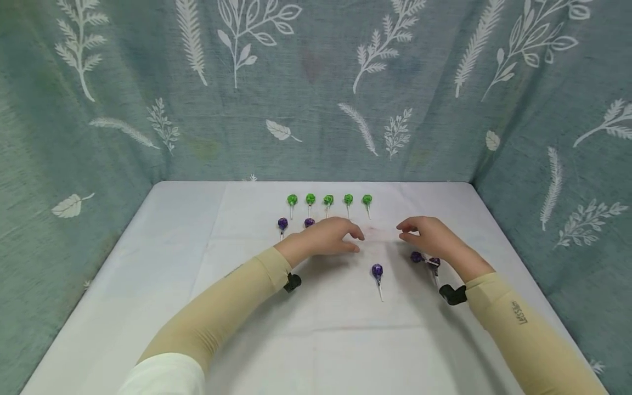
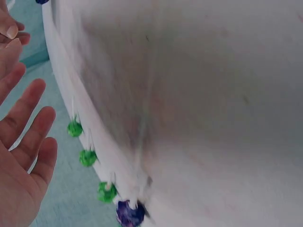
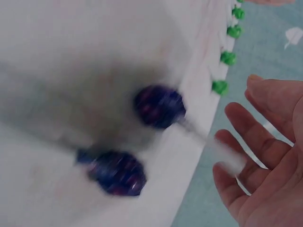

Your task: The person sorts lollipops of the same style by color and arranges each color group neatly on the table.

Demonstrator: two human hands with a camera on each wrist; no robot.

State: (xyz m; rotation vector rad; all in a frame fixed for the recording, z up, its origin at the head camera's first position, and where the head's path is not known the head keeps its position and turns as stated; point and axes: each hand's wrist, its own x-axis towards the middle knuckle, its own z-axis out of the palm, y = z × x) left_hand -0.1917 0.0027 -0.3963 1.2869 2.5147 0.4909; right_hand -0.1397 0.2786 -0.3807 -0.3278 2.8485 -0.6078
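Note:
My left hand (image 1: pixel 332 236), fingers loosely bent and empty, hovers over the middle of the table. Just behind it stand two purple lollipops, one on the left (image 1: pixel 282 224) and one partly covered by the hand (image 1: pixel 309 222). My right hand (image 1: pixel 430 237) is over the right side, its fingers relaxed and apart. Below it are two more purple lollipops, a nearer one (image 3: pixel 118 174) and a blurred one (image 3: pixel 158 106) whose white stick overlaps the fingers in the right wrist view. Between the hands, nearer to me, lies a single purple lollipop (image 1: pixel 377 271).
Several green lollipops (image 1: pixel 328 201) lie in a row near the back of the white table (image 1: pixel 257 351), sticks toward me. A blue-green curtain (image 1: pixel 306 137) with white leaf prints rises behind and at both sides. Dark wrist cameras (image 1: pixel 453 294) hang below the sleeves.

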